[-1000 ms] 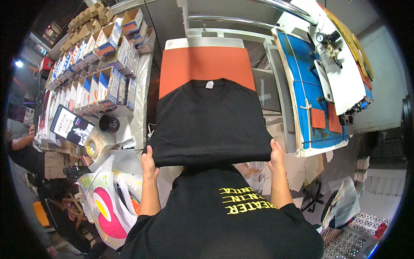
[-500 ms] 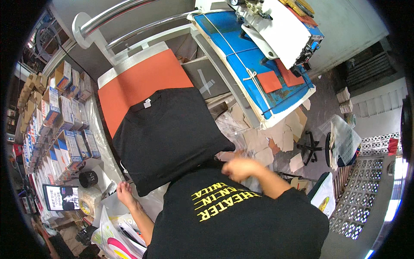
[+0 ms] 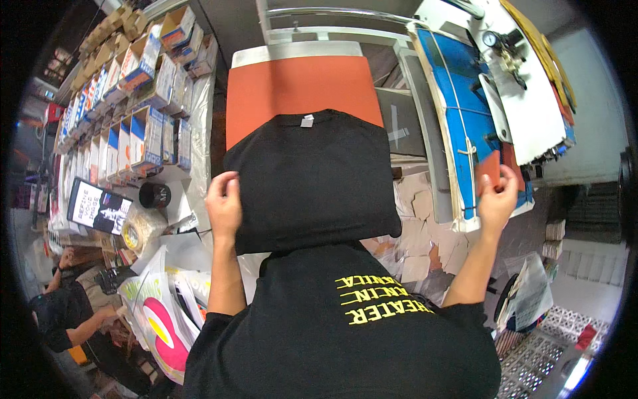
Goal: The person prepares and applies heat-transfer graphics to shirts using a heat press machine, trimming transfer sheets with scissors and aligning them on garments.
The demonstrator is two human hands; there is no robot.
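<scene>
A black T-shirt [image 3: 316,176] lies spread on the orange-red pad [image 3: 302,83] of a platen, its neckline with a small white label toward the far side. Beside the shirt's left edge is my left hand [image 3: 224,207], fingers loosely curled and apart from the thumb; whether the fingertips touch the cloth is unclear. Over at the right, my right hand [image 3: 498,199] pinches a small orange-red square pad [image 3: 490,169] above the edge of the blue surface [image 3: 458,113]. Another orange-red piece [image 3: 510,163] lies just behind that hand.
White machinery with a pressure gauge [image 3: 490,40] stands at the back right. Open cardboard boxes [image 3: 146,133], a black mug [image 3: 154,195] and a tape roll [image 3: 138,229] sit left. Cardboard pieces [image 3: 419,206] cover the floor. Another person [image 3: 63,312] is at lower left.
My view has swung to the right. My right hand has reached out to the blue surface and taken the small orange-red square; my left hand has risen along the shirt's left side.
</scene>
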